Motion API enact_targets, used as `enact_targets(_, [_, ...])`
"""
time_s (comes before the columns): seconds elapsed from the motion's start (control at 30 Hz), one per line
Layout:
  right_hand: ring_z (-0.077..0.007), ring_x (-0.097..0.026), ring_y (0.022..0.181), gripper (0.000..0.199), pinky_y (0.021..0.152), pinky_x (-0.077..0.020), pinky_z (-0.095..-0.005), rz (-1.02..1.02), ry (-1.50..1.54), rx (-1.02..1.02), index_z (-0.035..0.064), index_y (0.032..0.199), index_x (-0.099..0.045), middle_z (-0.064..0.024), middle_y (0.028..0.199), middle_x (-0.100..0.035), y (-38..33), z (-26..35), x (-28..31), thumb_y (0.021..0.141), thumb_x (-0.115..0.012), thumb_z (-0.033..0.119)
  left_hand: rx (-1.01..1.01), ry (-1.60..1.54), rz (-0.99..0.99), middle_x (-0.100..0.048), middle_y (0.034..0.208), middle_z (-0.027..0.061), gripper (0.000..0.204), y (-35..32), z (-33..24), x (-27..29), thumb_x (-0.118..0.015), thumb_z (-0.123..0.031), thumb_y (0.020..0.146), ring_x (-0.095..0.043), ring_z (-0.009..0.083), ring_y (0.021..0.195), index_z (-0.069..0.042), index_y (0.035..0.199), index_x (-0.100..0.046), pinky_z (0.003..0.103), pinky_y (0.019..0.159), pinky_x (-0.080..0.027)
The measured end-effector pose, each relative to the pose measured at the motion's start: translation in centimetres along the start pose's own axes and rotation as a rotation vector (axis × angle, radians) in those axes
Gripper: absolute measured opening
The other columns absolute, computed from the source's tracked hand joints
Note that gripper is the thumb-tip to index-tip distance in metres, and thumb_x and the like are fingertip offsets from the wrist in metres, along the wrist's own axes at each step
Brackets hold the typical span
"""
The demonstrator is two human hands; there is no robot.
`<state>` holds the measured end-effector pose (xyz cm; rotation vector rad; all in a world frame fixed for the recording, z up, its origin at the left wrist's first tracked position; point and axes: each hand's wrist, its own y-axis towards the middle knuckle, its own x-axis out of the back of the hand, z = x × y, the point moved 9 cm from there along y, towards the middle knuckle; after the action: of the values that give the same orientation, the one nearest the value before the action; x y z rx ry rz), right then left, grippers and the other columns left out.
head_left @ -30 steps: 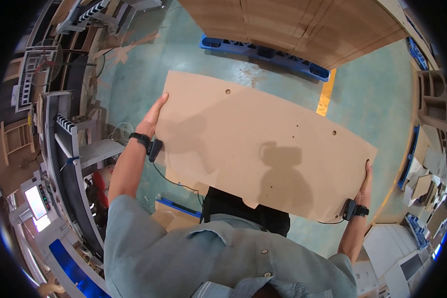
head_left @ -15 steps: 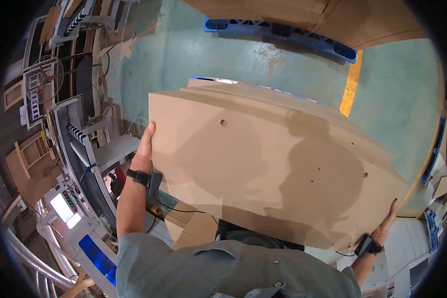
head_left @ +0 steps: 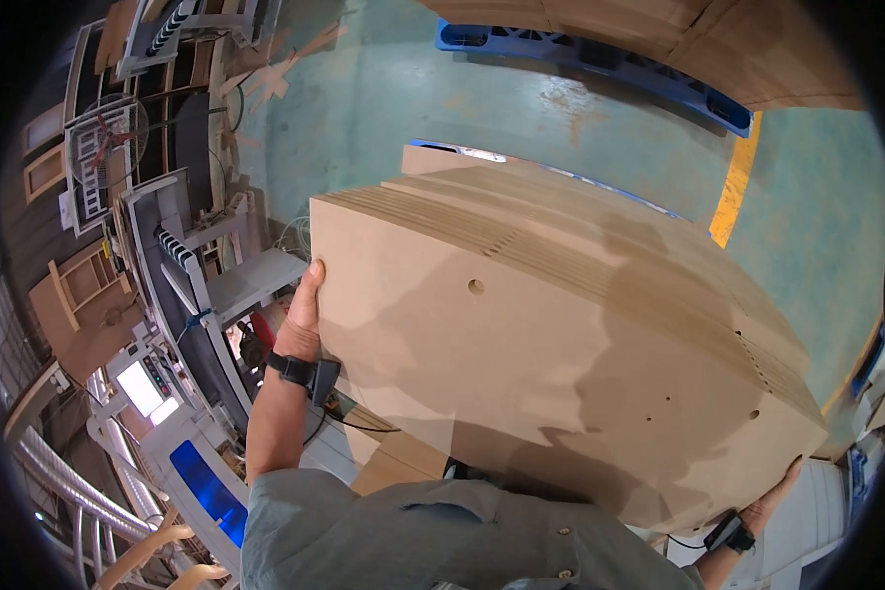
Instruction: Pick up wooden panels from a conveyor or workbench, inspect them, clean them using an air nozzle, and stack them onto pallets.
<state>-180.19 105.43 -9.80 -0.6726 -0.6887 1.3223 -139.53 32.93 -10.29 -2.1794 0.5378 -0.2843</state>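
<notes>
I hold a large tan fibreboard panel (head_left: 541, 383) with a few small drilled holes, flat in front of my chest. My left hand (head_left: 303, 313) grips its left edge, with a black wrist device just below it. My right hand (head_left: 779, 492) grips the panel's lower right corner and is mostly hidden behind the board. The panel hangs just over a stack of similar boards (head_left: 600, 236), whose layered edges show along its far side.
A blue pallet (head_left: 600, 59) carrying more brown boards lies on the green floor ahead. A yellow floor stripe (head_left: 736, 187) runs at the right. To my left stand a grey machine (head_left: 182, 295) with a lit screen, cables and wooden frames.
The panel has come closer and lower over the stack of boards, which was out of sight a second ago. My view has tilted down and both hands stayed on the panel's edges.
</notes>
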Motion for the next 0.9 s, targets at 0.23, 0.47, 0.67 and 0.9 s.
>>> enact_targets(0.23, [-0.0276,-0.055,0.125,0.072,0.101,-0.0505,-0.0421,0.007,0.025,-0.048,0.0084,0.148,-0.039,-0.0103,0.144,-0.051,0.2,-0.1,-0.6,0.097,-0.051,0.058,0.008,-0.011,0.015,-0.059,0.134,0.0137,0.082,0.2,0.0,0.5,-0.067,-0.057,0.086,-0.059,0.0245,0.119,-0.003,0.144,-0.045,0.037,0.101,-0.048])
enact_targets(0.47, [-0.0279,-0.053,0.126,0.078,0.102,-0.0476,-0.0408,-0.067,-0.027,-0.023,0.0069,0.149,-0.038,-0.0120,0.145,-0.048,0.4,0.2,-0.3,0.094,-0.051,0.061,-0.027,-0.006,0.028,-0.058,0.135,0.0143,0.081,-0.1,-0.8,-0.5,-0.066,-0.057,0.087,-0.058,0.0248,0.120,-0.003,0.143,-0.045,0.038,0.102,-0.047])
enact_targets(0.67, [-0.0273,-0.052,0.127,0.076,0.103,-0.0460,-0.0403,-0.058,-0.004,-0.004,0.0072,0.149,-0.038,-0.0117,0.145,-0.048,1.0,0.1,1.2,0.096,-0.048,0.060,-0.025,0.070,0.018,-0.055,0.139,0.0146,0.084,0.5,-2.1,-1.4,-0.066,-0.059,0.087,-0.055,0.0256,0.124,-0.002,0.145,-0.043,0.039,0.105,-0.046])
enact_targets(0.9, [-0.0265,-0.051,0.128,0.078,0.105,-0.0442,-0.0402,-0.159,0.008,-0.050,0.0086,0.149,-0.038,-0.0111,0.146,-0.048,0.0,0.2,1.0,0.095,-0.049,0.063,-0.013,0.053,0.013,-0.055,0.139,0.0146,0.086,-0.1,-1.2,-0.5,-0.064,-0.060,0.087,-0.054,0.0256,0.125,-0.002,0.146,-0.042,0.039,0.106,-0.044])
